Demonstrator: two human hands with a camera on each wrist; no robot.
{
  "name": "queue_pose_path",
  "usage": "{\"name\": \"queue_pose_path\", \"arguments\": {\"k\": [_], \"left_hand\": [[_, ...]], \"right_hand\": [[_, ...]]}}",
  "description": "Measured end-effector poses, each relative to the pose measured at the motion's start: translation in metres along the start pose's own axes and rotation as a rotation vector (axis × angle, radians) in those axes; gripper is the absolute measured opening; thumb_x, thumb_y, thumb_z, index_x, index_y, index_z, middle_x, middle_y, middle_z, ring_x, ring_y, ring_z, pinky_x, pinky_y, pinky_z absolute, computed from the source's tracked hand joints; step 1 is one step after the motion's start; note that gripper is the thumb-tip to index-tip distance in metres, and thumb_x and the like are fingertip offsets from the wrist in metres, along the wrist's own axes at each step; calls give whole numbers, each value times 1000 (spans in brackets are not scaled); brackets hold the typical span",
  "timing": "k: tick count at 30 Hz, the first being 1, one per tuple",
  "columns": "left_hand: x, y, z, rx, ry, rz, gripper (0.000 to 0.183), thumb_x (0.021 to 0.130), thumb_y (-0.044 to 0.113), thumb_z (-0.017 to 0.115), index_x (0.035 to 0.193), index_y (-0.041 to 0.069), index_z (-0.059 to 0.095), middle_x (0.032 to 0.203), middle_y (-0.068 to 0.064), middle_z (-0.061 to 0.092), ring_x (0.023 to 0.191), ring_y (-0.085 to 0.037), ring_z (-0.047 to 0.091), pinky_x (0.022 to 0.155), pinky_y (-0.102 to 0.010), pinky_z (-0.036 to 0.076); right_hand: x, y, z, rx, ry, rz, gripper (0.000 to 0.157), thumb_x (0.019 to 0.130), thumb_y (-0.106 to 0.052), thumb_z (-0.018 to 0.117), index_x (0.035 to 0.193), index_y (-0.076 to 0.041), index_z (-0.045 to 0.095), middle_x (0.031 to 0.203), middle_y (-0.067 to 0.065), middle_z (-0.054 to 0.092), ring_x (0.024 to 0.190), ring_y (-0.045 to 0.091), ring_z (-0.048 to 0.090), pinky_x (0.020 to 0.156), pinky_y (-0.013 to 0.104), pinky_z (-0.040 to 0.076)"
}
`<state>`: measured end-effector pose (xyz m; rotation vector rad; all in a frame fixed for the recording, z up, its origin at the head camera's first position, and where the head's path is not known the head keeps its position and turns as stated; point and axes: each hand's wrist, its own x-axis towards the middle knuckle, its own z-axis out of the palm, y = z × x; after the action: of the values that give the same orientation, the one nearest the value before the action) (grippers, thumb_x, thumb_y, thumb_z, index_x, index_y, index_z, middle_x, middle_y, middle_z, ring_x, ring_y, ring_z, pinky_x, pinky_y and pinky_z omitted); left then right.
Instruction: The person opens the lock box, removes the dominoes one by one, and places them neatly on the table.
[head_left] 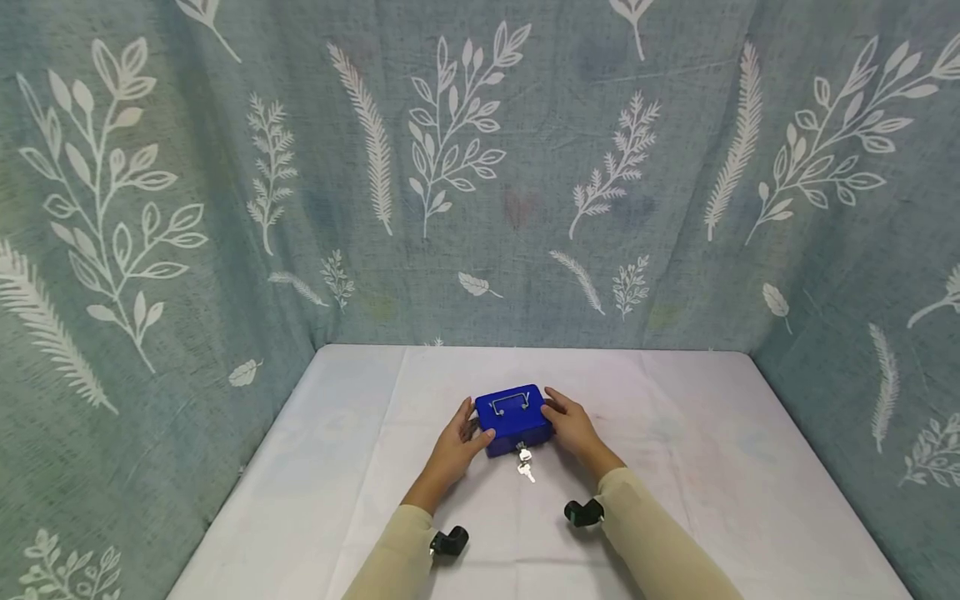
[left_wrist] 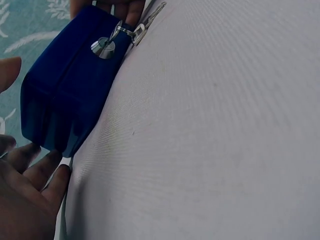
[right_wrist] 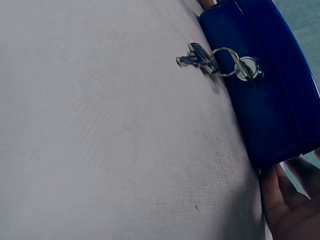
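- Lower middle of the frame: blue box [head_left: 517, 423], lid down, on white cloth [head_left: 637, 533].
- At its left end: left hand [head_left: 452, 452], thumb by the near corner, fingers loosely extended, touching rather than clenched.
- At its right end: right hand [head_left: 576, 429], thumb on the edge, fingertips against the side, likewise unclenched.
- On its front: silver lock [left_wrist: 104, 48], with keys [head_left: 527, 472] dangling toward the lower frame.
- Across the upper frame: grey-green curtain [head_left: 517, 292], patterned with white leaves.
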<state>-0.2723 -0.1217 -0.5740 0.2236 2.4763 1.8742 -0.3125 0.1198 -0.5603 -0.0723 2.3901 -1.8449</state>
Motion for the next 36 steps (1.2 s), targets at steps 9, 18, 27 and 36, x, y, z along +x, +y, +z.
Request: {"name": "queue_pose_path", "arguments": {"k": [9,18,27,36], "left_hand": [[6,1,-1,11,7,-2,93,88,33,72,156,7,14,157,-12,26,138,-34,36,111,-45,33],[10,2,-6,-6,-65,1,99,89,30,72,156,4,3,155,-16,30,136,-34,38,113,-46,30],[10,3,-13,22,-155,8,95,89,29,73,155,2,11,156,-16,26,139,-34,33,114,-46,28],[7,2,-11,132,-183,-23,91,83,31,77,155,11,25,152,-17,35,137,-38,35,113,-50,27]], "right_hand": [[-6,-2,-1,-1,-2,38,51,100,-18,55,149,-12,41,144,21,46,128,35,48,95,46,51],[-15,-1,-1,-6,15,44,54,98,-19,57,149,-11,40,141,20,49,124,34,52,92,43,53],[-25,0,0,-21,31,44,53,98,-20,58,147,-9,43,140,21,50,121,34,55,90,42,54],[-34,0,-4,-24,46,6,50,96,-15,59,143,-2,47,135,22,54,117,33,58,87,39,56]]}}
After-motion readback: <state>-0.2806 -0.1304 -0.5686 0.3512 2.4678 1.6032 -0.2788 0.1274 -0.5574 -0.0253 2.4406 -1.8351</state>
